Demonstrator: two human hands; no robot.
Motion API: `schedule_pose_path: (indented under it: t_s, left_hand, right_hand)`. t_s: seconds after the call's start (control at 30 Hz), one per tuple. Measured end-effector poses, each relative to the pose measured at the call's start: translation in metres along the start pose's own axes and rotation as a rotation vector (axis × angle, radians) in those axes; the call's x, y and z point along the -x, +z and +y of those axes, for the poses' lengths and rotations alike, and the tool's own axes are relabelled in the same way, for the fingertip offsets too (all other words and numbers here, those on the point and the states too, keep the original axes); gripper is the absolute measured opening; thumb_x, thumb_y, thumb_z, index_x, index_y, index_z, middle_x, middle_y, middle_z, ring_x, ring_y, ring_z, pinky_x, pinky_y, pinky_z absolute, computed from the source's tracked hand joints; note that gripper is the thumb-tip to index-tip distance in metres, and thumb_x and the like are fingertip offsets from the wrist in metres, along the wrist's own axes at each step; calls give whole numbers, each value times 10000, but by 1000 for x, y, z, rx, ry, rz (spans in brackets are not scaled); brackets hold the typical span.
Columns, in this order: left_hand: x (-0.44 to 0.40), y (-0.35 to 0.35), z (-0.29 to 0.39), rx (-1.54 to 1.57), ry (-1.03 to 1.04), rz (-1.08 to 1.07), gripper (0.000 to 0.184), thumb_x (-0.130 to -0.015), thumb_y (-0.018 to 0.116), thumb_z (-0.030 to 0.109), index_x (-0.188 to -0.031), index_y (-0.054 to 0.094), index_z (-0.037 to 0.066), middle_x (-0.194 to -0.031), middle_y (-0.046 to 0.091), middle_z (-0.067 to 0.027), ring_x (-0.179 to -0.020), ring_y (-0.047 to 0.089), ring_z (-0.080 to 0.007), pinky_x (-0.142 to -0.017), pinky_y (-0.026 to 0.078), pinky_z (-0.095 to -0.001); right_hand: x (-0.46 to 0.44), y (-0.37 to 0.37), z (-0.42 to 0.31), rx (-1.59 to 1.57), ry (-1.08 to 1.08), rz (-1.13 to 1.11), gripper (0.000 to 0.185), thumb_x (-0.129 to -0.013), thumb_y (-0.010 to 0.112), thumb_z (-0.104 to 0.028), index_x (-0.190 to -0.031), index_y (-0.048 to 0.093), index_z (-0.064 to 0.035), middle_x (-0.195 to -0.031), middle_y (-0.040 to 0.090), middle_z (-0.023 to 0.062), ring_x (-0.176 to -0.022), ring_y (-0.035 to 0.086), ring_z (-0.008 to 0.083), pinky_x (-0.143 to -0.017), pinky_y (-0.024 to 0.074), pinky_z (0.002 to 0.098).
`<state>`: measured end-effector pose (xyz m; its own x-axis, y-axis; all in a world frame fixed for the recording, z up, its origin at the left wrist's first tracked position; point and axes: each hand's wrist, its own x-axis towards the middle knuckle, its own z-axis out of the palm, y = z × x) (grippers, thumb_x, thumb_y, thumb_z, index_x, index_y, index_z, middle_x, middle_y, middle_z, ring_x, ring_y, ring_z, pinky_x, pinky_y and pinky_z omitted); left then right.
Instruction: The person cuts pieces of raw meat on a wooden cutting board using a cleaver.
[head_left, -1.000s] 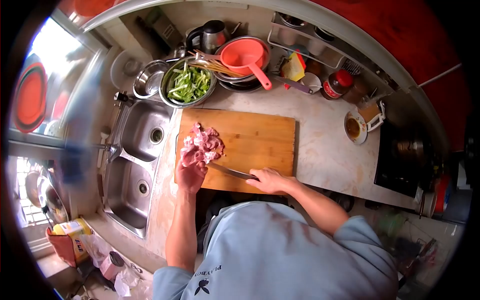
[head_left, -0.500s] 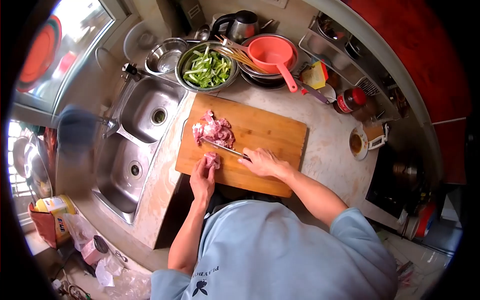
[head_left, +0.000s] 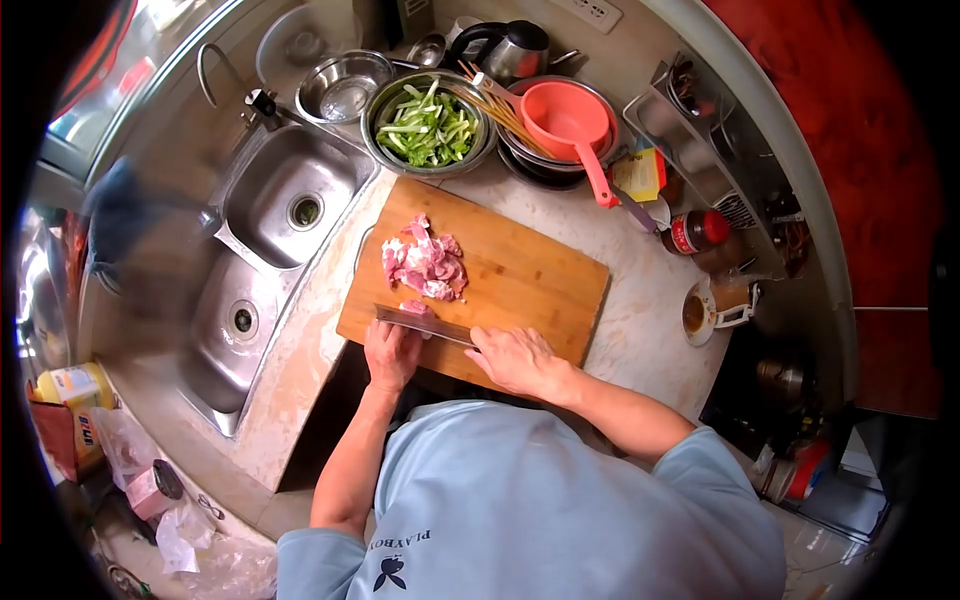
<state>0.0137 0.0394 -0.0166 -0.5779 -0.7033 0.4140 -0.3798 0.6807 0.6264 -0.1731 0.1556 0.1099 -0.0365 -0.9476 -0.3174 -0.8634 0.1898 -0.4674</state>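
Gripping the knife [head_left: 423, 322] by its handle, the right hand [head_left: 518, 360] lies palm down, fingers closed, over the near edge of the cutting board [head_left: 530, 268]. The blade runs leftward, its long axis crossing just beyond the left hand [head_left: 391, 354]. That hand is nearer the small meat piece [head_left: 416, 307], which lies just far-right of its bent fingers; the blade hides whether they grip it. The meat pile [head_left: 425, 264] sits farther away.
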Motion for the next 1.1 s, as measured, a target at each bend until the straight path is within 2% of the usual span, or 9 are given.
schedule_pose_path:
  t_s: [0.07, 0.17, 0.23, 0.33, 0.53, 0.83, 0.93, 0.97, 1.1]
  left_hand:
    - [3, 2, -7, 25, -49, -38, 276, -689, 765, 52, -947, 667, 71, -912, 627, -103, -872, 591, -333, -746, 470, -429]
    - [2, 11, -13, 39, -65, -11, 279, -658, 783, 79, -905, 653, 66, -878, 607, -109, -822, 582, -334, -732, 474, -423]
    - [-2, 10, -6, 110, -56, 76, 248, -660, 769, 29, -872, 642, 48, -834, 589, -125, -758, 584, -334, -684, 486, -402]
    - [2, 13, -12, 92, -48, 66, 240, -668, 767, 41, -866, 631, 36, -838, 591, -132, -750, 585, -325, -674, 484, -391]
    - [4, 19, -14, 18, -47, 115, 251, -681, 766, 75, -881, 623, 21, -879, 602, -145, -779, 593, -338, -702, 494, -400]
    - [6, 18, -14, 39, -3, 99, 272, -700, 759, 36, -953, 659, 25, -992, 655, -155, -869, 622, -351, -774, 517, -410]
    - [10, 18, -16, 46, -49, 49, 262, -715, 753, 29, -961, 663, 25, -1003, 661, -157, -888, 627, -352, -789, 520, -408]
    - [10, 18, -15, 42, -42, 46, 262, -715, 753, 29, -961, 663, 25, -1003, 661, -157, -888, 627, -352, -789, 520, -408]
    - [10, 19, -9, 78, -91, 112, 231, -751, 743, 29, -967, 661, 32, -988, 658, -145, -890, 630, -333, -785, 517, -397]
  right_hand:
    - [4, -6, 0, 20, 83, -127, 279, -993, 521, -292, -960, 536, -15, -822, 674, 225, -733, 662, 430, -630, 526, 526]
    - [7, -3, -2, 66, 98, -108, 284, -996, 513, -299, -975, 536, -17, -826, 674, 226, -733, 662, 432, -634, 526, 526]
    - [-7, 8, -5, 48, 105, -123, 273, -1000, 505, -298, -993, 530, -26, -802, 671, 224, -742, 663, 434, -652, 522, 540]
    - [-35, 22, -9, 1, 45, -93, 249, -1010, 482, -288, -1016, 511, -40, -812, 681, 210, -771, 667, 432, -683, 514, 560]
    - [8, 8, 16, 17, 135, -158, 268, -1010, 482, -300, -1052, 518, -38, -806, 681, 215, -765, 657, 458, -675, 512, 563]
    - [-52, 45, 14, -30, 111, -196, 313, -997, 510, -339, -1071, 516, -34, -861, 674, 257, -805, 660, 460, -687, 520, 561]
    - [-60, 26, 18, -76, 83, -172, 332, -984, 527, -360, -1068, 542, -39, -848, 677, 251, -816, 656, 469, -711, 524, 560]
    - [-68, 13, 25, -189, 123, -200, 348, -975, 536, -377, -1071, 575, -45, -843, 676, 252, -836, 654, 467, -737, 521, 554]
    - [-72, -20, 52, -279, 110, -90, 379, -963, 550, -405, -1063, 598, -43, -861, 665, 276, -852, 649, 463, -743, 503, 546]
